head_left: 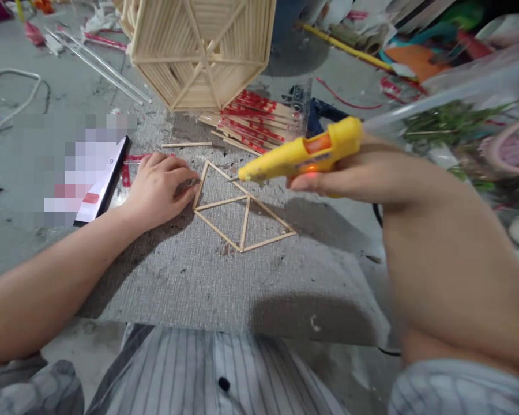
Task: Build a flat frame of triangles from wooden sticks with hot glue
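A flat frame of thin wooden sticks, joined into triangles, lies on the grey textured board. My left hand rests at its left side, with curled thumb and forefinger closed on the left stick. In my right hand is a yellow hot glue gun with a glowing orange-red light. Its nozzle points left, over the frame's upper stick; whether the tip touches the wood I cannot tell. A loose stick lies just beyond my left hand.
Behind the frame stands a large hexagonal stick structure, beside several chopsticks in red wrappers. A phone lies left of my left hand. Clear glue sticks are at the back left; greenery and clutter fill the right.
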`<state>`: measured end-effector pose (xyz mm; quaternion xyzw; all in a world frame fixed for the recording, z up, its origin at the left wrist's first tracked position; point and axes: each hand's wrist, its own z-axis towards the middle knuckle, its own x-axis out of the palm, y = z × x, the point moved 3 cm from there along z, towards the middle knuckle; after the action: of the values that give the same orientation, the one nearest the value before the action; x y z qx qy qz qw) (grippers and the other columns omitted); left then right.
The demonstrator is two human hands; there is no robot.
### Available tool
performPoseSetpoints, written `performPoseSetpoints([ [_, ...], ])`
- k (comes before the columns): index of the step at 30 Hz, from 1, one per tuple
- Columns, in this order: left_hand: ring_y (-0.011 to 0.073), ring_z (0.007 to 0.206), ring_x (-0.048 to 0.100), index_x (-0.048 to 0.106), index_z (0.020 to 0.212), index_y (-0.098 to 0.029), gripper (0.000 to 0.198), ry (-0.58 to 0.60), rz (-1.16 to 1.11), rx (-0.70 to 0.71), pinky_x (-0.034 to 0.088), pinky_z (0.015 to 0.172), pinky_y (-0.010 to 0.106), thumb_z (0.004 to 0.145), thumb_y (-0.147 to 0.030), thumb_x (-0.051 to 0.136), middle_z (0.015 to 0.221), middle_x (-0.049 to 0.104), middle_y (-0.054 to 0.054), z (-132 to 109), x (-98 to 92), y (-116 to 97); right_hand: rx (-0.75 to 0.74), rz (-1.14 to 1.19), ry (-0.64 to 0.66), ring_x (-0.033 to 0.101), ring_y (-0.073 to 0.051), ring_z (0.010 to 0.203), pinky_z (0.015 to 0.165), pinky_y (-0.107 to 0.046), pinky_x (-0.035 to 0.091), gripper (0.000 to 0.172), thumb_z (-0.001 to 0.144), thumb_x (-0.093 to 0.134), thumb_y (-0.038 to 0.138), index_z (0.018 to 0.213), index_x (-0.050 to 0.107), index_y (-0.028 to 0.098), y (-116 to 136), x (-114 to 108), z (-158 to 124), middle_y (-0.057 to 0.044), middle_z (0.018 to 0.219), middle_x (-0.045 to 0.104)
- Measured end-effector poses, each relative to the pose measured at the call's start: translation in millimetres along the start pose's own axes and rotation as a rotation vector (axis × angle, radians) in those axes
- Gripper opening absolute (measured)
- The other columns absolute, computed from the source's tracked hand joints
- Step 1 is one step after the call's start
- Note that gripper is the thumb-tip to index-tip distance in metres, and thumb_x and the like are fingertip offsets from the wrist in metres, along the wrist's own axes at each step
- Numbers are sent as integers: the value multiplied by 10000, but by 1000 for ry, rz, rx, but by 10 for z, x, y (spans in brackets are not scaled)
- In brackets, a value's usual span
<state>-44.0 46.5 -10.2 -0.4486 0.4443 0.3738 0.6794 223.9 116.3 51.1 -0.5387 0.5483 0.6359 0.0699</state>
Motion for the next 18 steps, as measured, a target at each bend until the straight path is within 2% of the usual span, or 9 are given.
performPoseSetpoints([
  [4,341,1306,492,692,1181,-251,365,42,-31,-23,342,1107,546,926,-412,487,1361,619,66,15,44,23,23,-32,-63,626,-259,864,813,-429,493,505,687,688,684,823,609,204,105,43,294,-52,812,620],
  [7,363,1400,396,619,1306,-215,438,79,-34,-71,282,1142,595,939,-397,464,1474,519,100,28,65,32,21,-35,-96,629,-261,925,850,-418,487,464,734,671,639,855,623,194,152,103,434,-59,846,638],
  [12,372,1461,305,566,1369,-210,486,130,-8,-123,212,1172,615,962,-442,438,1515,459,125,37,78,14,-8,-61,-24,614,-283,987,855,-411,486,558,748,630,700,930,641,173,141,186,546,-99,954,670],
  [18,390,1479,257,547,1388,-221,534,139,-21,-134,168,1178,641,942,-507,482,1556,406,121,32,82,10,-37,-44,13,602,-285,1040,917,-412,457,549,775,645,631,1074,657,170,125,222,598,-95,1062,687],
])
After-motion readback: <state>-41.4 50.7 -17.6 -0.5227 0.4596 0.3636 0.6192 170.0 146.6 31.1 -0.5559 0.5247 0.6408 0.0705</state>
